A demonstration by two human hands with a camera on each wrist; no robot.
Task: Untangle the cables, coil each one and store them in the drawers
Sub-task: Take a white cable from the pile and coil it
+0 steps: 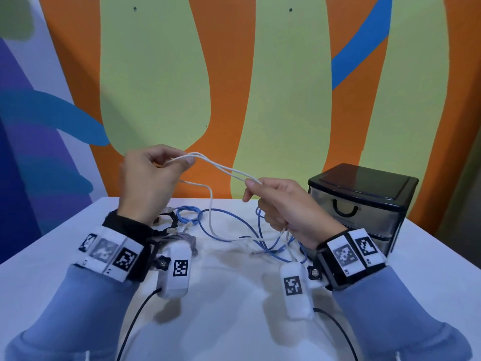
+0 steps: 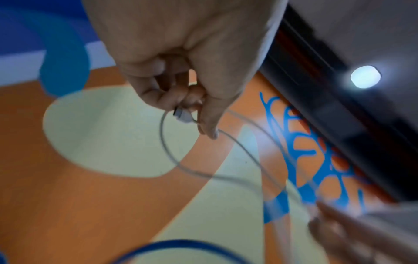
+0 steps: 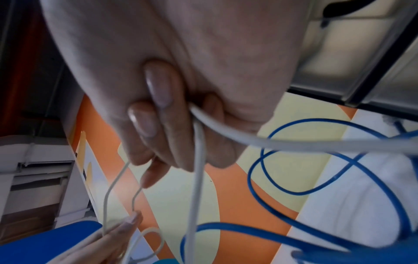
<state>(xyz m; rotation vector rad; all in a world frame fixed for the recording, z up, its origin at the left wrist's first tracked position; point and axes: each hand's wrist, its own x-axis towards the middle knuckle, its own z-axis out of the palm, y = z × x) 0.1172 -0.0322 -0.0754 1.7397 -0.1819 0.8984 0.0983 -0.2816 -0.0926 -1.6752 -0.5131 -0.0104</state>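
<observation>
Tension is your guide: with your left hand [image 1: 149, 178] and right hand [image 1: 279, 204] each pinching the white cable [image 1: 223, 169] in curled fingers above the counter [image 1: 234, 295], wind even loops, easing its tail from the blue cable [image 1: 234, 225].

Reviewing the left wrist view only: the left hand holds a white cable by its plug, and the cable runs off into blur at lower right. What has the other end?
Observer: The right hand pinches two strands of the white cable between thumb and forefinger, raised above the table.
Operator: And the blue arc at my bottom edge?
Observer: That is a blue cable lying in loose loops on the table; the white cable's slack hangs down across it.
Operator: Any drawer open yet?
Observer: No. The black drawer unit stands at the table's right, and its top drawer is closed.
</observation>
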